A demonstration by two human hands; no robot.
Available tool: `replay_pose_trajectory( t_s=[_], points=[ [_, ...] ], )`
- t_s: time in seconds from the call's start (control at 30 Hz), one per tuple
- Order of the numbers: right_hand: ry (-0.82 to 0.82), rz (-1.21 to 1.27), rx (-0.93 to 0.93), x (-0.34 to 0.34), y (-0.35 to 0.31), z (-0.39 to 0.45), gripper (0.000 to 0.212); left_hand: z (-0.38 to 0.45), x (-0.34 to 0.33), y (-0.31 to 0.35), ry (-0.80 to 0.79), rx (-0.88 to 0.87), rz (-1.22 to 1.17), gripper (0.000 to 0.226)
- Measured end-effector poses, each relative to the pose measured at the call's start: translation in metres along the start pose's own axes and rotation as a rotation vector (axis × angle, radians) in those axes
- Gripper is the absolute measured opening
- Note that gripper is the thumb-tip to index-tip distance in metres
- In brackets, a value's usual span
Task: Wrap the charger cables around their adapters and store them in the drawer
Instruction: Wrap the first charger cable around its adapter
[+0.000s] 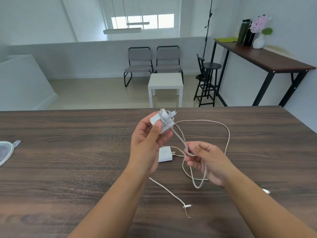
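Observation:
My left hand [147,143] holds a white adapter [163,121] up above the wooden table [68,169]; a few turns of its grey cable sit around it. That cable [178,136] runs down to my right hand [205,160], which pinches it, and a loop hangs below the fingers. A second white adapter [165,154] lies flat on the table between my hands. Its pale cable [224,134] curves far to the right, and another stretch [168,191] ends in a plug [187,206] near the front.
A mesh pouch [6,150] lies at the table's left edge. A small metallic plug [265,191] shows beside my right forearm. Beyond the table stand a white side table [165,83], two grey chairs, a black stool and a high bench with bottles and flowers. No drawer is visible.

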State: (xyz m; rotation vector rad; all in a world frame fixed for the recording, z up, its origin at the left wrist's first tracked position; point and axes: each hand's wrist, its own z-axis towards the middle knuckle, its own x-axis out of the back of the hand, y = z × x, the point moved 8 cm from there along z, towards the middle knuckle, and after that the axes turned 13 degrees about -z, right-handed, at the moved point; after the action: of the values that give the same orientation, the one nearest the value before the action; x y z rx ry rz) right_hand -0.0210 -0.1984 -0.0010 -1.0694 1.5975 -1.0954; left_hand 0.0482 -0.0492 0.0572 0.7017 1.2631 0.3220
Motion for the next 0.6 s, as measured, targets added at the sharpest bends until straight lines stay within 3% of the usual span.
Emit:
replay_pose_trajectory(
  t_s=[0.1, 0.27, 0.37, 0.5, 0.6],
  points=[
    [0.152, 0.029, -0.035, 0.017, 0.011, 0.008, 0.019, 0.003, -0.005, -0.003, 0.017, -0.005, -0.029, 0.032],
    [0.22, -0.12, -0.224, 0.04, 0.038, 0.018, 0.025, 0.005, -0.013, -0.01, 0.031, -0.018, -0.065, 0.038],
    [0.167, -0.307, -0.278, 0.056, 0.05, 0.011, 0.031, 0.009, -0.023, -0.009, 0.019, -0.034, -0.086, 0.039],
    [-0.009, -0.681, -0.134, 0.054, 0.042, 0.002, 0.042, 0.022, -0.019, 0.001, 0.072, -0.116, -0.094, 0.032],
    [-0.27, -0.515, -0.064, 0.032, 0.04, -0.01, 0.042, 0.035, 0.007, 0.017, 0.191, -0.23, -0.069, 0.027]
  ],
)
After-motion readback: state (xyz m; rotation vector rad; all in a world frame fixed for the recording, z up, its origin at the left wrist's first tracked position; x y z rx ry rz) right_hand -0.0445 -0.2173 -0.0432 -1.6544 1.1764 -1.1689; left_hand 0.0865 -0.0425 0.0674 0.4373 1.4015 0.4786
